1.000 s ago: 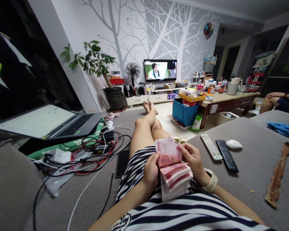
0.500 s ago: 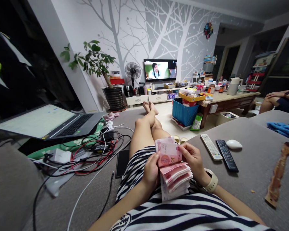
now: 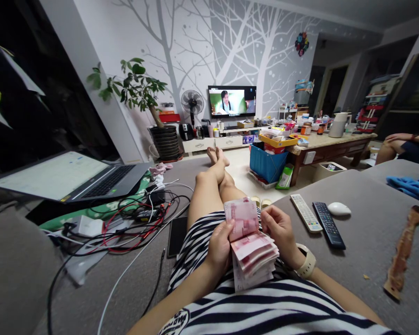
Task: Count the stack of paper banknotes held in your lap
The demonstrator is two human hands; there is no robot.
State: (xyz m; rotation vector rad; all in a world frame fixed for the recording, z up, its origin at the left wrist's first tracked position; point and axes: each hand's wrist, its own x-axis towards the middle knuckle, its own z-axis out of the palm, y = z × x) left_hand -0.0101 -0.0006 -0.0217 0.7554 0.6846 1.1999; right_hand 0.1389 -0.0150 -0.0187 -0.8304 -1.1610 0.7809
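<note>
A thick stack of pink banknotes (image 3: 253, 253) rests over my lap, folded in the middle. My left hand (image 3: 219, 246) grips the stack at its left side, thumb pressed on the upright half. My right hand (image 3: 281, 230), with a pale watch on the wrist, is curled at the stack's right edge, fingertips pinching the top notes. My legs stretch out ahead on the grey sofa (image 3: 363, 232), and I wear a striped dress.
An open laptop (image 3: 70, 179) and a tangle of cables (image 3: 132, 218) lie at my left, with a dark phone (image 3: 177, 235) beside my hip. Two remotes (image 3: 317, 216) and a white mouse (image 3: 339, 209) sit at my right. Another person's arm (image 3: 401, 139) shows far right.
The top note has been flipped up, so the upright half now shows its plain back. Both hands stay in place on the stack.
</note>
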